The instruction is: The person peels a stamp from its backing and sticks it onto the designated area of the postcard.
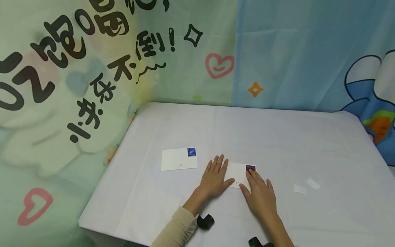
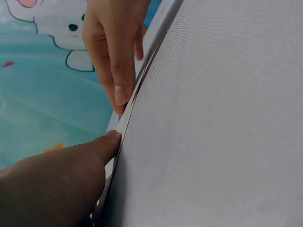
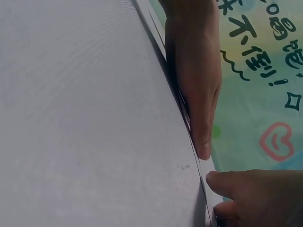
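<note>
A white card (image 1: 236, 173), an envelope or postcard, lies flat on the table with a dark purple stamp (image 1: 251, 167) in its upper right corner. My left hand (image 1: 214, 178) rests flat on the card's left side, fingers straight and thumb along the lower edge. The fingertips of my right hand (image 1: 261, 197) press at the lower edge of the stamp and cover the card's right side. Both wrist views look low across the tabletop, showing the left hand (image 2: 61, 175) and right hand (image 3: 260, 194) touching down close together; the card is barely visible there.
A second white card (image 1: 174, 161) with a blue stamp (image 1: 191, 151) lies to the left. Two small whitish paper pieces (image 1: 299, 189) lie to the right on the white-covered table (image 1: 339, 147). Printed curtains (image 1: 277, 51) hang along the table's back and left sides.
</note>
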Tool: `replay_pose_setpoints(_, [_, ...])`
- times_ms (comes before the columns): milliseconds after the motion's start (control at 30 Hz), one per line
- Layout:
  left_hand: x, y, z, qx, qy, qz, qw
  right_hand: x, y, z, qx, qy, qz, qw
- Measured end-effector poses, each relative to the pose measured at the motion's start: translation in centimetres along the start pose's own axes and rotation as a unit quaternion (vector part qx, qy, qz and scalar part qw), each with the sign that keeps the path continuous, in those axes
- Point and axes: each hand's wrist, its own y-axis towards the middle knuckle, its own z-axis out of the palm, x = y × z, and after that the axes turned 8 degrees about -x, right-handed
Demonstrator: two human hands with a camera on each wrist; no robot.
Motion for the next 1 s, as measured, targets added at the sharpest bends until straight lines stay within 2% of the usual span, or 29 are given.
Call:
replay_pose_setpoints(167, [0.2,0.2,-0.1,-0.001,0.005,-0.002,1.0,0.2,0.9,0.6,-0.045,0.025,0.003,0.9987])
replay_pose_setpoints(233, [0.1,0.2,-0.2,0.0,0.0,0.002,1.0,0.1,1.2,0.9,-0.05,0.037,0.012,0.998])
replay_pose_setpoints(467, [0.0,0.1,-0.2,-0.004,-0.005,0.004,1.0,-0.4,2.1,1.9,-0.01,0.031,0.01,0.9994])
replay_pose_setpoints(633, [0.0,0.2,0.0,-0.014,-0.001,0.0,0.9999,-0.5,2.5,1.8,-0.004,0.019,0.007,0.9998])
replay_pose_setpoints(833, [0.1,0.5,0.3,-0.018,0.003,0.0,0.9998,-0.7,2.8,1.2,0.027,0.034,0.021,0.9988])
replay_pose_setpoints(1000, [0.2,0.3,0.3,-0.009,-0.003,-0.002,1.0,-1.4,2.3,1.8,0.038,0.062,0.015,0.9972])
